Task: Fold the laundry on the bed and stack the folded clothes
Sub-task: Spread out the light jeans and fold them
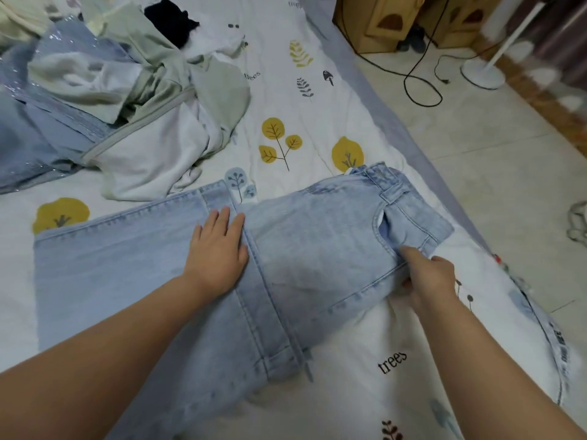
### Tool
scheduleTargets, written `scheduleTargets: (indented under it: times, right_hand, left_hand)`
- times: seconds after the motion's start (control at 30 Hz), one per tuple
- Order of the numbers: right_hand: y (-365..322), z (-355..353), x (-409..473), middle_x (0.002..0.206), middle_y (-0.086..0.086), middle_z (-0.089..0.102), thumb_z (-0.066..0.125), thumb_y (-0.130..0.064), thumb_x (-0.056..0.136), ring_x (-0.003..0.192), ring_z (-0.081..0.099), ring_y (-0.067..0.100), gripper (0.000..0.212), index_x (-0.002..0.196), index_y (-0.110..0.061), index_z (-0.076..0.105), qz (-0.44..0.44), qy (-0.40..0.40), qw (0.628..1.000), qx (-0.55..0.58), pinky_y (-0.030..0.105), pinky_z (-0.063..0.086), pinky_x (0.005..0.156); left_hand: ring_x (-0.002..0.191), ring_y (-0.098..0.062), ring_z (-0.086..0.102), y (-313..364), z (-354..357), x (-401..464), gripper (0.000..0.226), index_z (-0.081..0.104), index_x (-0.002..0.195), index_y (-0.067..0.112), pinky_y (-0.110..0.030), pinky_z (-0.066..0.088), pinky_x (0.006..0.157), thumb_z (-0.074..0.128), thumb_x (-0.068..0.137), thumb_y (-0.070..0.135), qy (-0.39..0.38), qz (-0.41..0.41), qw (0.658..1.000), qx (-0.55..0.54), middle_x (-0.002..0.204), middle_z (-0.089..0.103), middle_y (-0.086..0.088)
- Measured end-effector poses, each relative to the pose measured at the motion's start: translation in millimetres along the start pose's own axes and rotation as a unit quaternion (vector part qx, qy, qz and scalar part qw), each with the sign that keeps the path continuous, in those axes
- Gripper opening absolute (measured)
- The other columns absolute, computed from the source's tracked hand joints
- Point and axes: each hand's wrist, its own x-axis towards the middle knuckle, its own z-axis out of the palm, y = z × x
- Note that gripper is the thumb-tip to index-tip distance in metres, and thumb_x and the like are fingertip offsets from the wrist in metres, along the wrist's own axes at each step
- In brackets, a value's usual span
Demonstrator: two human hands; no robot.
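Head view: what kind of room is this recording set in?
Most likely a home bedroom. A bed with a tree-print sheet holds light jeans and a pile of unfolded clothes; beside it, a tiled floor with a standing fan's base.

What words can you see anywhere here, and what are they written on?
"trees": bedsheet, near edge.
"trees" again, partly hidden by the clothes pile, reads "tlees".
Sheet's top edge: print too cut off to read.
Denim strip at the bed's right edge: marks too blurred to read.
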Motion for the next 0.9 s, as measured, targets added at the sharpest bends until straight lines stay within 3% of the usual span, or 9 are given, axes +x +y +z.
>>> scheduleTargets:
  times: [0.1,0.23,0.37,0.47,0.53,0.63,0.7,0.77,0.9]
  right_hand:
    - [-6,4,9,0.111,0.009,0.064,0.078,-0.022,0.072,0.103,0.06,0.028,0.052,0.118,-0.005,0.06,0.072,-0.054,0.991,0.098,0.044,0.049,0.093]
    - [-18,4,-2,0.059,-0.005,0.069,0.07,-0.018,0.082,0.063,0.066,0.015,0.008,0.089,-0.021,0.066,0.112,-0.152,0.961,0.201,0.029,0.053,0.055]
    - [-35,10,-41,0.074,-0.004,0.072,0.064,-0.002,0.083,0.067,0.068,0.011,0.017,0.096,-0.012,0.068,-0.062,-0.15,0.958,0.235,0.027,0.056,0.061]
    - [-50,21,-93,0.085,-0.004,0.072,0.061,0.002,0.084,0.077,0.069,0.011,0.021,0.098,-0.013,0.067,-0.192,-0.173,0.943,0.209,0.025,0.056,0.069]
    - [-51,30,-131,0.08,-0.01,0.069,0.064,-0.001,0.083,0.077,0.065,0.007,0.019,0.091,-0.018,0.066,-0.284,-0.193,0.925,0.166,0.02,0.054,0.069]
    - [-32,48,-188,0.064,-0.005,0.055,0.064,-0.007,0.079,0.056,0.042,0.001,0.016,0.075,-0.015,0.05,-0.42,-0.173,0.888,0.074,0.013,0.038,0.052]
    - [-13,63,-225,0.062,-0.008,0.051,0.06,-0.017,0.075,0.054,0.038,0.002,0.018,0.077,-0.024,0.043,-0.501,-0.164,0.85,0.013,0.016,0.032,0.05]
    - [6,81,-253,0.075,-0.007,0.063,0.052,-0.021,0.073,0.066,0.054,0.012,0.021,0.093,-0.025,0.055,-0.546,-0.192,0.815,-0.019,0.019,0.039,0.059]
    - [52,114,-282,0.102,0.011,0.071,0.034,-0.009,0.086,0.095,0.067,0.023,0.038,0.098,0.0,0.07,-0.654,-0.205,0.716,-0.131,0.032,0.056,0.076]
  left_hand:
    - [0.146,-0.024,0.0,-3,-1,0,0.057,0.011,0.151,0.019,-0.041,0.004,0.117,0.031,0.1,0.034,-0.005,0.004,1.0,0.003,0.159,0.002,-0.006]
    - [0.146,-0.023,-0.001,-6,-3,0,0.058,0.009,0.151,0.02,-0.039,0.004,0.116,0.033,0.1,0.036,-0.015,0.017,1.0,-0.001,0.159,0.001,-0.006]
    - [0.145,-0.023,0.008,-16,-14,1,0.058,0.019,0.149,0.013,-0.03,0.006,0.116,0.042,0.098,0.03,-0.029,0.03,0.995,-0.086,0.158,0.012,-0.008]
    - [0.133,-0.02,0.038,-25,-34,-3,0.046,0.039,0.14,0.006,-0.019,0.023,0.107,0.048,0.097,0.02,0.009,-0.014,0.974,-0.225,0.145,0.04,-0.01]
    - [0.115,-0.012,0.049,-33,-52,-8,0.035,0.052,0.13,0.008,-0.01,0.031,0.091,0.047,0.098,0.02,0.03,-0.079,0.934,-0.346,0.132,0.054,-0.006]
    - [0.101,-0.015,0.058,-52,-86,-19,0.028,0.057,0.115,0.017,-0.026,0.045,0.079,0.039,0.1,0.032,0.008,-0.172,0.811,-0.558,0.112,0.065,-0.002]
    - [0.094,-0.021,0.063,-69,-111,-34,0.043,0.057,0.115,0.016,-0.032,0.051,0.073,0.029,0.099,0.044,-0.028,-0.185,0.728,-0.66,0.105,0.068,-0.004]
    - [0.085,-0.021,0.07,-90,-131,-51,0.064,0.07,0.102,0.013,-0.033,0.058,0.068,0.023,0.095,0.056,-0.046,-0.166,0.658,-0.733,0.097,0.073,-0.005]
    - [0.083,-0.022,0.072,-132,-143,-83,0.077,0.079,0.081,0.019,-0.032,0.058,0.056,0.032,0.068,0.079,-0.075,-0.2,0.659,-0.722,0.092,0.074,-0.007]
